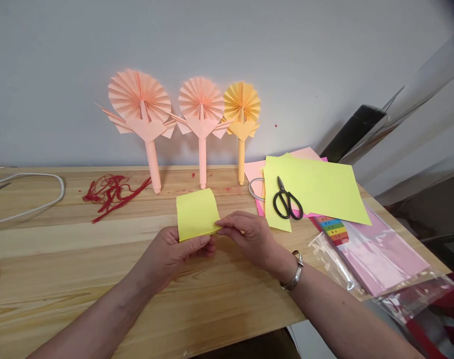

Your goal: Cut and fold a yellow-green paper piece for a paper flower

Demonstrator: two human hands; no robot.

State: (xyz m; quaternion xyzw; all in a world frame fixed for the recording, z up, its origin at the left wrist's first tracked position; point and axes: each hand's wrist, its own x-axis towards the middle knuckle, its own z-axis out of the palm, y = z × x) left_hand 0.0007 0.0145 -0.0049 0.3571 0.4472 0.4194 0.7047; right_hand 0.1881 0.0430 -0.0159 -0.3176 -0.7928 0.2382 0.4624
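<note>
In the head view, I look down through the camera at a wooden tabletop (pixel 81 279) against a grey wall (pixel 305 65). Low in the middle, just above the tabletop's near part, the person's two bare hands hold a small piece of yellow paper (pixel 196 212). The left hand (pixel 176 248) grips its lower edge, thumb in front and fingers behind. The right hand (pixel 247 232) pinches its lower right corner between thumb and fingers; a silver bracelet (pixel 297 271) circles that wrist.

Beyond the hands I see three pleated paper flowers on rolled stems, upright by the wall: a pink one at left (pixel 140 99), a second pink one in the middle (pixel 201 102) and an orange one at right (pixel 242 103). Tangled red thread (pixel 109 194) lies near the left stem, and a white cable (pixel 60 188) curves at far left. On the right, black scissors (pixel 287 202) rest on loose yellow and pink sheets (pixel 324 187), beside a plastic-wrapped paper pack (pixel 384 254).
</note>
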